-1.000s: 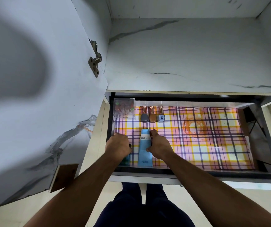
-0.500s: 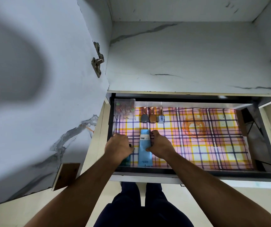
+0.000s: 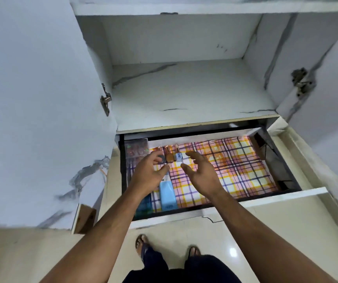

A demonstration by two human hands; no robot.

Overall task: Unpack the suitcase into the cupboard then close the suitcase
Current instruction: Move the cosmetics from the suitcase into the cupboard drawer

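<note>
The cupboard's drawer is pulled out, lined with a pink and yellow checked sheet. A light blue tube lies near its front left, and a teal item lies left of it, partly under my left forearm. A clear plastic box and three small bottles stand along the back left. My left hand and my right hand hover above the drawer with fingers spread and relaxed, holding nothing. The suitcase is out of view.
Above the drawer is a white marble-patterned shelf. Cupboard doors stand open at the left and right, each with a metal hinge. My feet in sandals stand on the pale floor below.
Both hands have let go of the blue tube and the teal item and lifted up off them, fingers now spread. My head has tilted up and back, showing more of the shelf.
</note>
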